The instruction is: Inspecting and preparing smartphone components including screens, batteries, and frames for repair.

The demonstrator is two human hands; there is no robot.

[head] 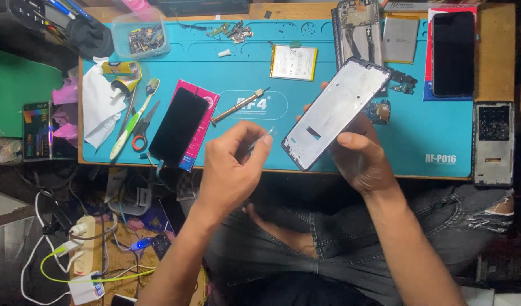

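Toothbrush (133, 119) and scissors (141, 131): far left on the blue mat (442, 130) covering the desk. Black phone (178, 126): on a pink packet, right of them. Left hand (232, 167): grip pinched on a thin clear strip (259, 140). Right hand (359, 153): grip clasping the phone frame (335, 110), tilted above the desk's near edge. Battery (293, 62): far centre.

— What's that in my right hand (359, 156)?

— A phone frame (335, 113), matt pale metal inside with a dark glossy plastic rim. My left hand (232, 170) pinches a thin clear plastic strip (260, 139).

— And the mat (351, 85)?

— Smooth blue rubber, matt, over a wooden table (495, 62). The black screen (178, 126) is glossy glass; the tissue (99, 105) is crumpled white paper.
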